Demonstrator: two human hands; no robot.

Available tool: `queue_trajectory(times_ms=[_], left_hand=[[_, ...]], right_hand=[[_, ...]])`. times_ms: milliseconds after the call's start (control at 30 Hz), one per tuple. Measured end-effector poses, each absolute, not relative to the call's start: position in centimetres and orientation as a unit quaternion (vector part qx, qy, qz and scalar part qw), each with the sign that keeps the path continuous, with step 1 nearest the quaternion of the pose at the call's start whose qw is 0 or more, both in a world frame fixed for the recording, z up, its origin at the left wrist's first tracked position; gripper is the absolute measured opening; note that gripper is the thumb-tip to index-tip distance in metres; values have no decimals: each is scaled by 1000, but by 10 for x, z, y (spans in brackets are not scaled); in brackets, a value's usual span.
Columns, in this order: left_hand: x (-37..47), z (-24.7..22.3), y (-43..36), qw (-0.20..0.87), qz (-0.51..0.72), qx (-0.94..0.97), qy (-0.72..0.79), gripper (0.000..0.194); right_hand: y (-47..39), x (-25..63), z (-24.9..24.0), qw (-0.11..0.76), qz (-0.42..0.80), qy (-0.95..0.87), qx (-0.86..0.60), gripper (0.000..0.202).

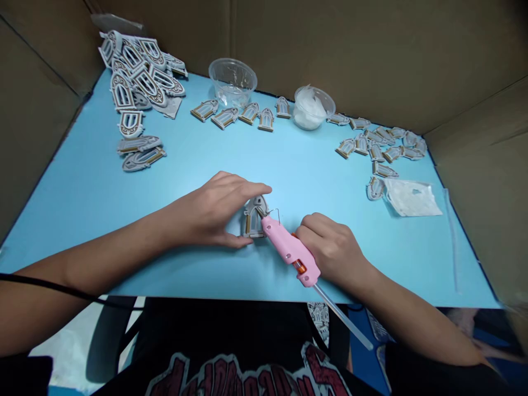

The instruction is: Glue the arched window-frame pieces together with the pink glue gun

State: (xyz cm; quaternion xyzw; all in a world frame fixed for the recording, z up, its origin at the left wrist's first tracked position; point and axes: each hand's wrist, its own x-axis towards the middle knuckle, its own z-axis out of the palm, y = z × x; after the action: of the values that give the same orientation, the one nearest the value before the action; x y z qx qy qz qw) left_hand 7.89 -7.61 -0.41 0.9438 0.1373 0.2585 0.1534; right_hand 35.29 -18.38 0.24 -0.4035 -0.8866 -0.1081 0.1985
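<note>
Near the front middle of the blue table lies a small grey arched window piece with gold trim. My left hand grips it from the left, thumb at its lower edge and index finger across its top. In my right hand is a pink glue gun, its metal nozzle touching or just over the upper part of the piece. A clear glue stick sticks out of the gun's back end. My right fingers are wrapped around the gun's handle, which they mostly hide.
White arched frames are heaped at the back left. Several small window pieces lie along the back, more at the right. Two clear tubs stand behind, one holding white material. A plastic bag lies right; cardboard walls surround the table.
</note>
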Motion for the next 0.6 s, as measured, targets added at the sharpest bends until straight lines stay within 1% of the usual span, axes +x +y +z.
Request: queue_trajectory(times_ms=[167,600], left_hand=[[79,-5,-76,149,282,938,134,70],[79,-3,-79,142,265,939,167,75]], right_hand=[[-185,354,3,194,-102,-883,-414,37],[-185,353,4,189,-102,-882,-420,36]])
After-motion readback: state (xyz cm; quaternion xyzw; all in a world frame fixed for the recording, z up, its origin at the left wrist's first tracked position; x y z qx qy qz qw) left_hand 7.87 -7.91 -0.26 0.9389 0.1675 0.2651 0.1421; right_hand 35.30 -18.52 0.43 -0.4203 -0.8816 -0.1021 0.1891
